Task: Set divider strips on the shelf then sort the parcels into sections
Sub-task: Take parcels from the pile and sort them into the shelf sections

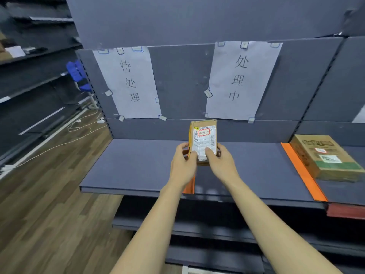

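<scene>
I hold a small brown parcel (203,135) with a white shipping label and a red-framed sticker, tilted upright above the grey shelf (128,167). My left hand (182,165) grips its left edge and my right hand (223,163) grips its lower right, thumb on the label. An orange divider strip (189,184) lies on the shelf under my left wrist, mostly hidden. A second orange divider strip (302,173) runs front to back at the right. Beyond it rests a larger cardboard parcel (325,157).
Two paper signs are taped to the back panel, the left sign (128,82) and the right sign (241,80). Lower shelves (197,228) sit beneath. At left are dark racks, a blue chair (79,76) and white cables (79,125) on the wooden floor.
</scene>
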